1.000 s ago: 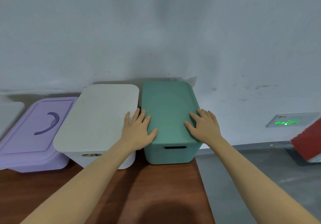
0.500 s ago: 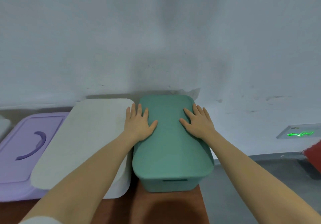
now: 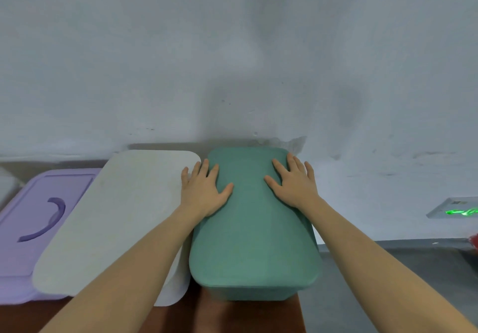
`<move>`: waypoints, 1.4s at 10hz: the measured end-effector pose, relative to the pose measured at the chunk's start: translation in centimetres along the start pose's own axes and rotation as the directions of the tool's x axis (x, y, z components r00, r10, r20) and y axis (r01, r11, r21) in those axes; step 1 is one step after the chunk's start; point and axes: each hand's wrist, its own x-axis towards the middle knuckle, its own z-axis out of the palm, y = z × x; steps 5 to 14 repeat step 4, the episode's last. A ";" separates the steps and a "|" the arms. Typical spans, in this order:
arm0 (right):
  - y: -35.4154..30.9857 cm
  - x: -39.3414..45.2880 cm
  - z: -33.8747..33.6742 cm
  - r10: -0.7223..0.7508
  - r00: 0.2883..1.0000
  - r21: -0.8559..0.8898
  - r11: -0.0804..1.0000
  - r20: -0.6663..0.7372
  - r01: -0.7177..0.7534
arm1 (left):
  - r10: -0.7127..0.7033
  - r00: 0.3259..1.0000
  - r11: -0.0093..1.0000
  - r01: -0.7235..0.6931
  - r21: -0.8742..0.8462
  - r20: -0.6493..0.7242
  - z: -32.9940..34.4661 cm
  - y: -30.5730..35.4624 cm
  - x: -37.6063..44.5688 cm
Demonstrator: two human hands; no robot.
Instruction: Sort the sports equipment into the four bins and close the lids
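Teal matte plastic, the rounded-rectangle lid (image 3: 254, 219) is sitting on its teal bin (image 3: 258, 294) at the right end of the brown wooden tabletop (image 3: 181, 317). Left hand (image 3: 204, 190) and right hand (image 3: 294, 186) are lying flat on its far half, fingers spread, probably pressing it home. Just left are standing a white lidded bin (image 3: 116, 219) and a lilac handled one (image 3: 38, 219), both looking closed.

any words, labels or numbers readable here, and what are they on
No text can be read in this view.
wall sign: glowing green markings, too blurred to read as words or symbols.
green lid, white lid, purple lid: no label or print visible.
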 end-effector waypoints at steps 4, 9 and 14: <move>-4.7 -1.3 -7.8 -0.113 0.975 0.087 0.987 -0.193 0.131 | 0.107 0.967 0.980 -0.142 -0.140 -0.232 -9.5 -1.7 -0.4; -4.7 -1.3 -7.8 -0.113 0.975 0.087 0.987 -0.193 0.131 | 0.107 0.967 0.980 -0.142 -0.140 -0.232 -9.5 -1.7 -0.4; -4.7 -1.3 -7.8 -0.113 0.975 0.087 0.987 -0.193 0.131 | 0.107 0.967 0.980 -0.142 -0.140 -0.232 -9.5 -1.7 -0.4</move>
